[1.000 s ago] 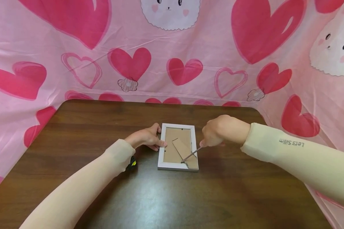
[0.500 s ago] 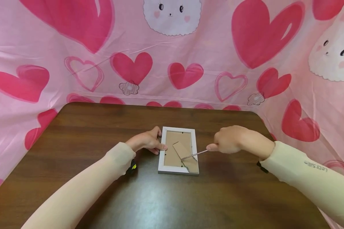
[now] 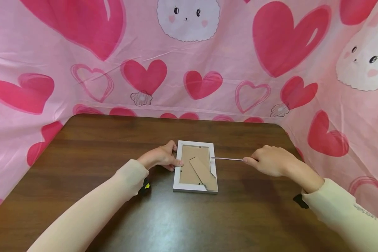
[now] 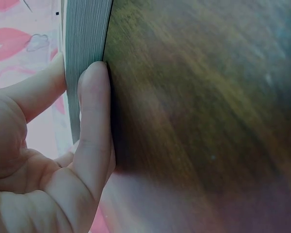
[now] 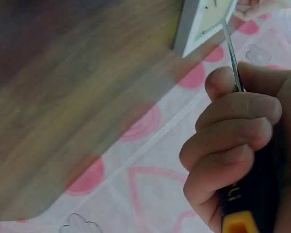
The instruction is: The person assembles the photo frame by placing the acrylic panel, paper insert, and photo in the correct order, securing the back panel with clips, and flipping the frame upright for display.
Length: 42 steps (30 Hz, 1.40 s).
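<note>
A white picture frame [image 3: 176, 175] lies face down on the table, its brown backing board [image 3: 187, 152] upward and a slanted stand leg [image 3: 203, 171] lying against the board. My left hand [image 3: 162, 156] grips the frame's left side, thumb on the upper face and fingers along the outer edge; the left wrist view shows these fingers [image 4: 94, 107] against the ridged side. In my right hand [image 3: 271, 161] is a screwdriver, its metal shaft [image 3: 228, 159] pointing left. Its tip meets the frame's right inner edge. The black and yellow handle [image 5: 250, 204] lies inside my curled fingers.
The dark wooden table [image 3: 113, 140] extends around the frame on every side. A pink cloth [image 3: 233, 45] with hearts and rabbit faces hangs behind and beside it. Dark wrist straps show at the left cuff [image 3: 138, 175] and right cuff [image 3: 327, 196].
My right hand has shifted right, and the screwdriver tip has gone from the stand's lower end up to the frame's right edge. My left hand keeps its hold; the picture frame stays put.
</note>
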Motion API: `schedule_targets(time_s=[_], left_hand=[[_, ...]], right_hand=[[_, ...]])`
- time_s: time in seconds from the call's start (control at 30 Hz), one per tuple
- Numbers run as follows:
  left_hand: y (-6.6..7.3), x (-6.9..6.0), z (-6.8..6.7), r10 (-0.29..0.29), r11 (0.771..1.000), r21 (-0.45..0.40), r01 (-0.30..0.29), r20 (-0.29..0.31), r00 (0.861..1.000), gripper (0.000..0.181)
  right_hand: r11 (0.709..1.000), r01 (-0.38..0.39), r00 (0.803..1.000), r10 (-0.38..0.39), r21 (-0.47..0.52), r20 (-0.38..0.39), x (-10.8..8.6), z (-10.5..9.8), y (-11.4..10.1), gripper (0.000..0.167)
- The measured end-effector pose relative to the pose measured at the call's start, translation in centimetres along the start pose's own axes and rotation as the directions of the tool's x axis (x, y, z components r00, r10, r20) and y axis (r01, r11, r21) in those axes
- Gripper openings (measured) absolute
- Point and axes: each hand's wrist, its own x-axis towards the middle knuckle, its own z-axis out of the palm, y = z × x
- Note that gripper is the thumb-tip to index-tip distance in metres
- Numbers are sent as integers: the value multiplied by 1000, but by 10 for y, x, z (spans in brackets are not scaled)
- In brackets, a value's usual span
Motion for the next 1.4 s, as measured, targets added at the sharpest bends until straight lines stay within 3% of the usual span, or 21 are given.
schedule_targets(time_s=[0.5, 1.4], left_hand=[[0, 1, 0, 0, 1000, 1, 0, 0, 1000, 59], [0, 0, -1, -3, 1000, 3, 3, -8, 1000, 60]], right_hand=[[985, 16, 1000, -17, 170, 5, -1, 34, -2, 44], [965, 9, 998, -25, 261, 61, -3, 34, -2, 51]])
